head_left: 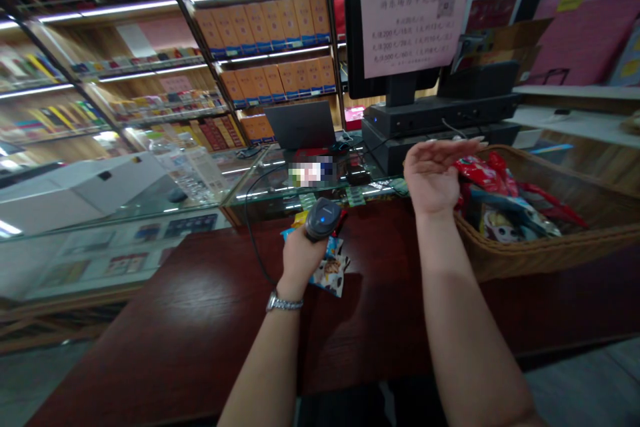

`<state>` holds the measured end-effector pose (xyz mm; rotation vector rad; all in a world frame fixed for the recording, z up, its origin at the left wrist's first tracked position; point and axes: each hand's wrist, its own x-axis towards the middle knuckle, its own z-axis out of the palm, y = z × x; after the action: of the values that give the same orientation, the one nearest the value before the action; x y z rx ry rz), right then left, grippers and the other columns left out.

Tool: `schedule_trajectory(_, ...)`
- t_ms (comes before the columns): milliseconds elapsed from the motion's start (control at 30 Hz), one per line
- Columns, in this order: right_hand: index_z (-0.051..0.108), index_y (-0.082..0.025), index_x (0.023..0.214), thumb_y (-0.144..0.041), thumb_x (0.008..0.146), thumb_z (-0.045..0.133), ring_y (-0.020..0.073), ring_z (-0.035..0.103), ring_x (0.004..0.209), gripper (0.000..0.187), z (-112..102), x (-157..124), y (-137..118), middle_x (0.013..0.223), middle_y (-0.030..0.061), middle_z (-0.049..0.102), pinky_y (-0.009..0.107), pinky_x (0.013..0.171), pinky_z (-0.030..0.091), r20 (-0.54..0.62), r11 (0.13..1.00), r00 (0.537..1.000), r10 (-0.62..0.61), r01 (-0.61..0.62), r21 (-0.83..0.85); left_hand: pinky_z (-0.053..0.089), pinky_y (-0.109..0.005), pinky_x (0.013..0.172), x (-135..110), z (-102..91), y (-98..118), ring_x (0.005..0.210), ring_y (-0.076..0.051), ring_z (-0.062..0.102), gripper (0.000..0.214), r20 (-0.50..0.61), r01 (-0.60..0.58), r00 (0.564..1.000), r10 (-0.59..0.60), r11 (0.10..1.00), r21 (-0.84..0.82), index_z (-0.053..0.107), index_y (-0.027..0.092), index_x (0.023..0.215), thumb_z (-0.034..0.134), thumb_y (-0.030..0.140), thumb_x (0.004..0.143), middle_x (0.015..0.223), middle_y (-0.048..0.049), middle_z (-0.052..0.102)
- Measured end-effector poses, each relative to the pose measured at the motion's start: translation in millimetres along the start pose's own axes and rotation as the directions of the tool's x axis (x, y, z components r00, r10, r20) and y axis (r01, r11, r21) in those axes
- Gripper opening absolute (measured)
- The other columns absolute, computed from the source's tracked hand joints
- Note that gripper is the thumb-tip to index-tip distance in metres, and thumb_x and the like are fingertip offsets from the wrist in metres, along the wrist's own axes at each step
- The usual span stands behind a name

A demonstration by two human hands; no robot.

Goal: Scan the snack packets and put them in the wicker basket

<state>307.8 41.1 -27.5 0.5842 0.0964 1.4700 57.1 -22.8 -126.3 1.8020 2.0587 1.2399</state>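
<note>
Head view: left hand [304,255] clenched on handheld barcode scanner [323,219], snack packets [330,273] just under it, above the dark wood counter [200,307]; right hand [435,173] released, open, beside wicker basket [530,255] on counter

The worktop [165,307] is dark reddish wood; a wicker basket [530,255] sits on its right side, filled with snack packets [500,213]; beyond it a glass counter [260,177] carries a laptop [300,125], a mouse [341,145] and a black monitor [395,87] on a dark base [440,117]; shelves [260,33] behind hold rows of orange boxes [263,20].
</note>
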Motion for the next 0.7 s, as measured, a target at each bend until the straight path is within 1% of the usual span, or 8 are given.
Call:
schedule_trajectory(167,0.076,-0.037,0.079,-0.041,0.092,0.054,0.0150,0.070,0.082,0.026,-24,-2,9,0.069,-0.0069,0.071,0.037,0.093,0.053,-0.018,0.939,1.000,-0.011,0.004,-0.344,0.052,-0.030,0.068,2,-2.7,-2,0.081,-0.029,0.074,0.023,-0.024,0.008,1.000,-0.008,1.000,0.006,0.075,0.015,0.084,0.067,0.035,0.076,0.080,-0.0110,0.078)
schedule_trajectory(267,0.075,-0.033,0.076,-0.052,0.090,0.059,0.0173,0.069,0.090,0.028,-50,4,13,0.071,-0.0044,0.071,0.041,0.098,0.050,0.016,0.810,0.999,0.051,-0.032,-0.585,0.050,-0.029,0.065,3,-3.8,-4,0.082,-0.030,0.074,0.025,-0.045,0.020,0.999,-0.020,1.000,0.010,0.074,0.014,0.081,0.067,0.038,0.076,0.077,-0.0118,0.077)
schedule_trajectory(333,0.073,-0.028,0.073,-0.063,0.086,0.059,0.0197,0.068,0.087,0.041,-71,6,18,0.073,-0.0009,0.072,0.042,0.093,0.052,-0.062,0.671,0.989,0.134,-0.136,-0.728,0.050,-0.029,0.064,4,-3.9,-4,0.082,-0.030,0.074,0.025,-0.058,0.026,0.998,-0.025,1.000,0.009,0.074,0.014,0.080,0.068,0.037,0.076,0.076,-0.0119,0.076)
schedule_trajectory(433,0.071,-0.020,0.070,-0.070,0.076,0.065,0.0200,0.067,0.077,0.050,-112,-1,32,0.074,0.0050,0.073,0.038,0.082,0.055,-0.289,0.346,0.922,0.256,-0.367,-0.864,0.049,-0.029,0.064,4,-3.7,-5,0.082,-0.029,0.074,0.025,-0.066,0.024,0.998,-0.024,1.000,0.003,0.075,0.013,0.081,0.068,0.037,0.075,0.076,-0.0112,0.076)
schedule_trajectory(500,0.071,-0.019,0.073,-0.065,0.068,0.075,0.0178,0.065,0.074,0.047,-142,-12,41,0.077,0.0051,0.072,0.034,0.078,0.053,-0.366,0.036,0.882,0.297,-0.393,-0.919,0.049,-0.028,0.064,5,-4.3,-5,0.081,-0.029,0.074,0.026,-0.079,0.019,0.997,-0.020,1.000,-0.016,0.075,0.013,0.082,0.068,0.037,0.075,0.077,-0.0103,0.076)
schedule_trajectory(567,0.070,-0.019,0.079,-0.059,0.061,0.081,0.0183,0.064,0.078,0.045,-168,-27,47,0.083,0.0043,0.071,0.034,0.081,0.052,-0.321,-0.229,0.888,0.329,-0.255,-0.939,0.049,-0.028,0.062,5,-5.7,-5,0.078,-0.028,0.073,0.026,-0.104,0.017,0.994,-0.021,0.999,-0.039,0.076,0.013,0.081,0.068,0.037,0.074,0.074,-0.0090,0.076)
schedule_trajectory(633,0.072,-0.020,0.094,-0.054,0.054,0.087,0.0230,0.064,0.095,0.054,-187,-42,49,0.099,0.0071,0.071,0.038,0.090,0.050,-0.224,-0.473,0.893,0.390,-0.014,-0.881,0.048,-0.028,0.061,6,-7.6,-6,0.076,-0.028,0.072,0.023,-0.137,0.013,0.990,-0.021,0.998,-0.056,0.075,0.013,0.078,0.068,0.034,0.073,0.071,-0.0078,0.075)
schedule_trajectory(700,0.070,-0.021,0.113,-0.047,0.050,0.091,0.0291,0.058,0.114,0.072,-194,-53,48,0.118,0.0111,0.066,0.044,0.101,0.045,-0.160,-0.646,0.862,0.482,0.226,-0.730,0.049,-0.028,0.062,7,-9.3,-8,0.074,-0.027,0.072,0.021,-0.169,0.006,0.986,-0.017,0.998,-0.066,0.075,0.012,0.076,0.069,0.032,0.072,0.071,-0.0071,0.075)
